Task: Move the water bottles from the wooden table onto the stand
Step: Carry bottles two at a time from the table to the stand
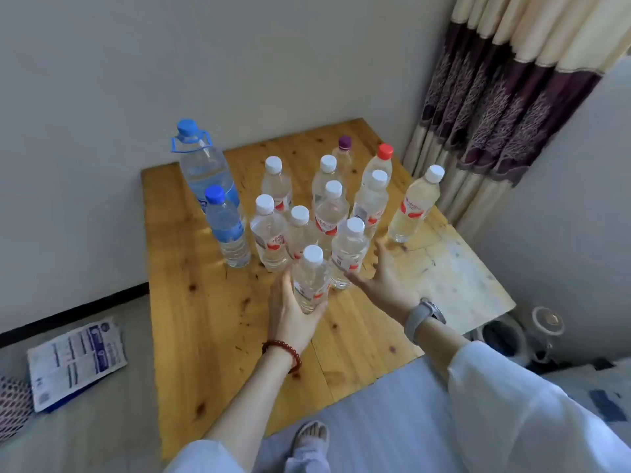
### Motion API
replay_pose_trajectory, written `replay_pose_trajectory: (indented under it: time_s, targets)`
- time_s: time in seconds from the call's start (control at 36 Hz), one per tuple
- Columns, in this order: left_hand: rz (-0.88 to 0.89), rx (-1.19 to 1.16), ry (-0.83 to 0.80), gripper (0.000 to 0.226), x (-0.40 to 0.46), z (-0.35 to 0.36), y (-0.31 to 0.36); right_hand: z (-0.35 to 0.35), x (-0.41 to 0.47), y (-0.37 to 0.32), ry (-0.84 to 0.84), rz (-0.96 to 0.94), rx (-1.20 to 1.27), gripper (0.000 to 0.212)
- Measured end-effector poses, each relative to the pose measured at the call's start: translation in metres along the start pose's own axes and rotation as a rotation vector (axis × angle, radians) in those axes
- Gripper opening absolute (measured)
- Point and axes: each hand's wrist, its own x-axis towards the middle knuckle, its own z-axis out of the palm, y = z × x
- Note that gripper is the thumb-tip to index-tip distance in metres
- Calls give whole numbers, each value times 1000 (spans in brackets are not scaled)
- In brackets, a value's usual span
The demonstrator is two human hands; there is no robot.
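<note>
Several clear water bottles stand upright on the wooden table (191, 336). Most have white caps; two have blue caps, one red, one purple. My left hand (290, 312) wraps around the base of the nearest white-capped bottle (311, 278), which still stands on the table. My right hand (379, 274) is spread open beside the white-capped bottle (348, 250) just behind it, fingers touching or almost touching its right side. A lone bottle (415, 206) stands apart at the right. No stand is in view.
The large blue-capped jug (201, 162) with a handle stands at the table's back left, a smaller blue-capped bottle (227, 227) before it. A curtain (505, 114) hangs at the right. A printed bag (76, 360) lies on the floor at the left. My sandalled foot (312, 435) is below the table edge.
</note>
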Motion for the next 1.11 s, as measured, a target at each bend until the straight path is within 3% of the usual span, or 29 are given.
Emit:
replay_pose_trajectory:
  time_s: [0.08, 0.31, 0.47, 0.61, 0.69, 0.78, 0.92, 1.11]
  targets:
    - [52, 15, 25, 85, 18, 5, -3, 12, 20, 3, 20, 28, 31, 91]
    - [161, -28, -64, 63, 45, 1, -19, 27, 39, 14, 82, 76, 132, 73]
    - [101, -41, -103, 71, 48, -7, -9, 12, 14, 19, 116, 108, 213, 53]
    - [115, -153, -170, 71, 37, -4, 23, -13, -38, 26, 246, 201, 295, 53]
    - [178, -198, -276, 59, 28, 9, 48, -35, -72, 29, 355, 205, 309, 53]
    - [213, -215, -407, 63, 16, 32, 72, -64, -106, 33, 428, 171, 292, 59]
    - [264, -169, -616, 72, -30, 87, 112, -113, -180, 46, 615, 194, 183, 40]
    - [267, -199, -1025, 81, -155, 176, 167, -172, -333, 86, 883, 364, 116, 63]
